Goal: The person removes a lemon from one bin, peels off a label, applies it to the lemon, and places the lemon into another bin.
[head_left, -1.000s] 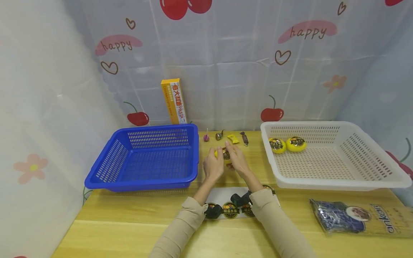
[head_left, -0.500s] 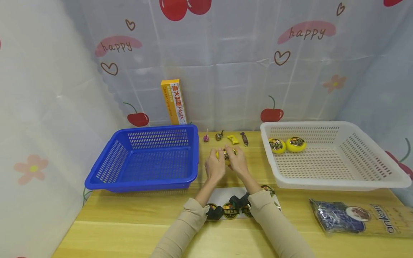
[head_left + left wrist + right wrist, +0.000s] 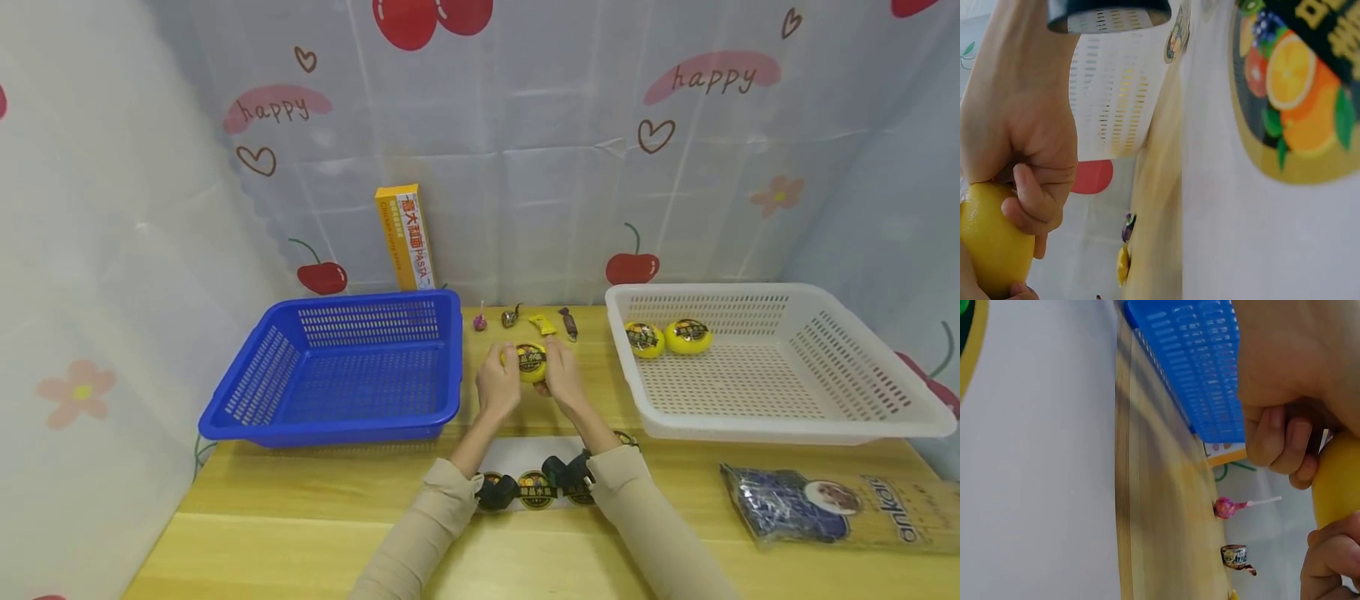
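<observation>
Between both hands is a yellow lemon [image 3: 534, 375], held up over the table with a dark round fruit label [image 3: 531, 357] on its upper face. My left hand [image 3: 498, 383] grips its left side, and my right hand [image 3: 565, 375] holds its right side with curled fingers. The left wrist view shows the lemon's smooth side [image 3: 997, 240] with the right hand [image 3: 1029, 144] above it. In the right wrist view, the left hand [image 3: 1300, 387] bends its fingers against the fruit. Below the wrists lies a white sheet [image 3: 517, 454] of round labels, partly covered by the wrist cameras.
A blue basket [image 3: 330, 429] stands left. A white basket [image 3: 750, 427] at right holds two labelled lemons [image 3: 687, 336]. Behind the hands lie a lollipop [image 3: 480, 322] and several wrapped candies [image 3: 542, 324]. A pasta box [image 3: 405, 237] stands at the back; bagged noodles [image 3: 840, 508] lie front right.
The right hand has shifted slightly right, its thumb off the label, so more of the label shows. The left hand keeps its hold on the lemon.
</observation>
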Demonstrator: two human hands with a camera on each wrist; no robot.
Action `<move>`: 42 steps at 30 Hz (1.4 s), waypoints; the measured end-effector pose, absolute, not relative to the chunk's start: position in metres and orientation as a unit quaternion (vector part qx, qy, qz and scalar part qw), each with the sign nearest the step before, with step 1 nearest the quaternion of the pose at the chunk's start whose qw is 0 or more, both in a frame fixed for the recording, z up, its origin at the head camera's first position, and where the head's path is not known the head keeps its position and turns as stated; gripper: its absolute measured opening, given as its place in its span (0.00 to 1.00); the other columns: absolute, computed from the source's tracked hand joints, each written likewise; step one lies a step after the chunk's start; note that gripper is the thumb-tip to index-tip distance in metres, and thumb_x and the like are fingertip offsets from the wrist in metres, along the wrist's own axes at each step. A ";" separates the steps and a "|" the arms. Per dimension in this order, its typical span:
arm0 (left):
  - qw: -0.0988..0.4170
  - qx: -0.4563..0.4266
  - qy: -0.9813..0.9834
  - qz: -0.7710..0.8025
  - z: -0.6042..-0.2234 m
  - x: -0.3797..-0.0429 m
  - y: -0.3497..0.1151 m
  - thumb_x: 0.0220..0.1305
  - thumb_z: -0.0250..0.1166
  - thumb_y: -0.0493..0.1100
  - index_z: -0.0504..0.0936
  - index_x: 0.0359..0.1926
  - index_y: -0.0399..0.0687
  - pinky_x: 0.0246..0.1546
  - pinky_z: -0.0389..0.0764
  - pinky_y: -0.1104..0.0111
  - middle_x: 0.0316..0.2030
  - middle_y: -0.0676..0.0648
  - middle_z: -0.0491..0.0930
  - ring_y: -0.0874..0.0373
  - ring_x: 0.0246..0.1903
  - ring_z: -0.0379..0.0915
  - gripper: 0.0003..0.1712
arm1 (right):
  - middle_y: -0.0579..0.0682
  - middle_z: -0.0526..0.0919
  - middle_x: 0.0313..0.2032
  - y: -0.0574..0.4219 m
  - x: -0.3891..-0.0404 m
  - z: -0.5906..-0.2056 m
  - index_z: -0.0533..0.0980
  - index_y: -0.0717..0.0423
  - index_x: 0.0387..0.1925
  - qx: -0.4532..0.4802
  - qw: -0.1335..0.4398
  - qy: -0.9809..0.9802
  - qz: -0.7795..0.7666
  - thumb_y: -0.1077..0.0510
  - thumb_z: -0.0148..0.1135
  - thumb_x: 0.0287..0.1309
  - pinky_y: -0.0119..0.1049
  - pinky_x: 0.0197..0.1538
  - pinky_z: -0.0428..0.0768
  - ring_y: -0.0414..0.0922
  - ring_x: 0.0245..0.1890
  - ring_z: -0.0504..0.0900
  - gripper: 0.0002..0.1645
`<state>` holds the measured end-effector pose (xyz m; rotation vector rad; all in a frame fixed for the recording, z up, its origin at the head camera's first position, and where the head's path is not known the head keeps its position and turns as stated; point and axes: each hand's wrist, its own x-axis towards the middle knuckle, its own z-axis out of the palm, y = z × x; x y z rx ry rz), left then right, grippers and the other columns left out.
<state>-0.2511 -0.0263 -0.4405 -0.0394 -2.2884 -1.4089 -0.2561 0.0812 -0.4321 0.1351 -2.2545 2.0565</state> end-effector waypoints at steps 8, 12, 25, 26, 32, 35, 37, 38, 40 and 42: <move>0.290 -0.056 -0.827 -0.478 -0.438 -0.250 -0.026 0.68 0.40 0.41 0.66 0.21 0.42 0.11 0.54 0.73 0.11 0.54 0.58 0.64 0.12 0.51 0.18 | 0.49 0.73 0.18 0.083 -0.249 -0.412 0.71 0.65 0.35 0.050 0.008 -0.746 0.664 0.35 0.32 0.69 0.27 0.15 0.69 0.39 0.11 0.69 0.37; 0.320 -0.083 -0.789 -0.518 -0.437 -0.249 -0.028 0.68 0.44 0.38 0.66 0.20 0.41 0.13 0.56 0.75 0.12 0.53 0.60 0.66 0.13 0.52 0.18 | 0.50 0.74 0.22 0.093 -0.247 -0.400 0.70 0.66 0.43 0.029 -0.032 -0.741 0.670 0.39 0.38 0.69 0.27 0.17 0.71 0.38 0.13 0.70 0.33; 0.250 -0.149 -0.766 -0.573 -0.441 -0.241 -0.011 0.70 0.45 0.39 0.77 0.37 0.31 0.09 0.62 0.80 0.20 0.38 0.79 0.67 0.11 0.63 0.17 | 0.49 0.74 0.28 0.154 -0.233 -0.349 0.65 0.66 0.50 0.017 -0.058 -0.727 0.684 0.33 0.36 0.66 0.25 0.20 0.71 0.37 0.17 0.71 0.39; 0.232 -0.156 -0.767 -0.578 -0.440 -0.240 -0.008 0.71 0.45 0.39 0.77 0.39 0.31 0.10 0.64 0.80 0.22 0.37 0.80 0.64 0.11 0.67 0.17 | 0.49 0.74 0.29 0.161 -0.232 -0.344 0.64 0.66 0.51 0.019 -0.054 -0.732 0.679 0.34 0.36 0.67 0.25 0.20 0.71 0.37 0.17 0.71 0.38; 0.136 -0.177 -0.777 -0.589 -0.432 -0.239 0.015 0.71 0.44 0.46 0.74 0.51 0.32 0.14 0.71 0.76 0.33 0.36 0.82 0.44 0.23 0.80 0.22 | 0.48 0.73 0.28 0.207 -0.236 -0.327 0.63 0.62 0.48 0.019 -0.045 -0.741 0.670 0.33 0.36 0.66 0.25 0.20 0.70 0.36 0.17 0.70 0.36; 0.088 -0.179 -0.784 -0.588 -0.430 -0.241 0.028 0.69 0.46 0.48 0.71 0.57 0.35 0.14 0.72 0.75 0.40 0.37 0.82 0.44 0.27 0.81 0.25 | 0.46 0.74 0.26 0.234 -0.243 -0.326 0.63 0.58 0.46 0.003 -0.053 -0.731 0.681 0.32 0.37 0.65 0.26 0.20 0.71 0.36 0.17 0.70 0.33; 0.059 -0.178 -0.785 -0.590 -0.430 -0.243 0.038 0.67 0.49 0.50 0.68 0.61 0.37 0.18 0.75 0.74 0.43 0.37 0.81 0.46 0.30 0.82 0.27 | 0.46 0.73 0.27 0.254 -0.248 -0.326 0.62 0.56 0.45 -0.004 -0.062 -0.724 0.687 0.32 0.36 0.65 0.26 0.20 0.71 0.37 0.17 0.70 0.31; 0.047 -0.177 -0.788 -0.588 -0.430 -0.244 0.043 0.67 0.50 0.51 0.67 0.62 0.38 0.21 0.77 0.74 0.44 0.38 0.81 0.48 0.31 0.82 0.29 | 0.46 0.73 0.27 0.263 -0.251 -0.327 0.62 0.55 0.45 -0.005 -0.066 -0.721 0.690 0.32 0.36 0.65 0.26 0.20 0.71 0.37 0.18 0.70 0.31; 0.028 -0.172 -0.791 -0.586 -0.430 -0.246 0.050 0.66 0.52 0.53 0.65 0.64 0.40 0.28 0.78 0.74 0.45 0.39 0.82 0.50 0.35 0.82 0.31 | 0.47 0.72 0.29 0.282 -0.257 -0.328 0.61 0.54 0.46 -0.003 -0.075 -0.721 0.689 0.32 0.35 0.65 0.27 0.20 0.71 0.37 0.18 0.70 0.30; 0.012 -0.168 -0.791 -0.588 -0.430 -0.247 0.057 0.65 0.55 0.54 0.62 0.67 0.41 0.29 0.79 0.73 0.45 0.40 0.82 0.50 0.36 0.82 0.34 | 0.48 0.70 0.31 0.299 -0.262 -0.330 0.60 0.53 0.46 -0.011 -0.081 -0.720 0.689 0.32 0.36 0.65 0.27 0.22 0.71 0.38 0.19 0.70 0.29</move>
